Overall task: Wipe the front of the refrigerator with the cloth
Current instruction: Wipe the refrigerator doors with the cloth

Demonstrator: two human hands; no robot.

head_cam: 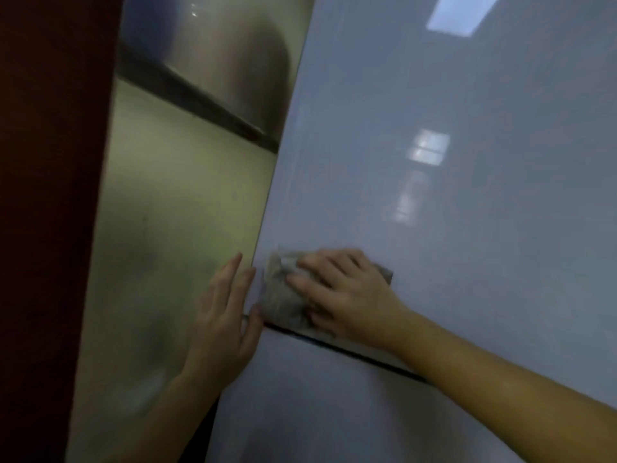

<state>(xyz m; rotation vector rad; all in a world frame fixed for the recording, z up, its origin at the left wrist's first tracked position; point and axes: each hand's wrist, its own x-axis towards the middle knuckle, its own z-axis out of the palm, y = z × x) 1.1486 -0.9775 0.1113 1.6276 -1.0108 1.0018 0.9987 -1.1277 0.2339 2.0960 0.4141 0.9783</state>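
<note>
My right hand (344, 292) presses a crumpled grey cloth (280, 297) flat against the glossy grey-blue front of the refrigerator (450, 228), near the lower left corner of the upper door. My fingers lie spread and only slightly bent over the cloth, pushing on it rather than gripping it. The cloth's bottom edge sits just above the dark seam (367, 355) that divides the upper door from the lower door (317, 416).

My left hand (223, 315) is open, with the fingers straight and close together. It rests on the pale greenish side panel (173, 212) right at the door's left edge, the thumb touching that edge just beside the cloth.

A dark red upright panel (43, 195) fills the far left of the head view. A bright rectangle of light (462, 11) and a window-like glare (429, 148) reflect off the door above my hands. The picture is blurred.
</note>
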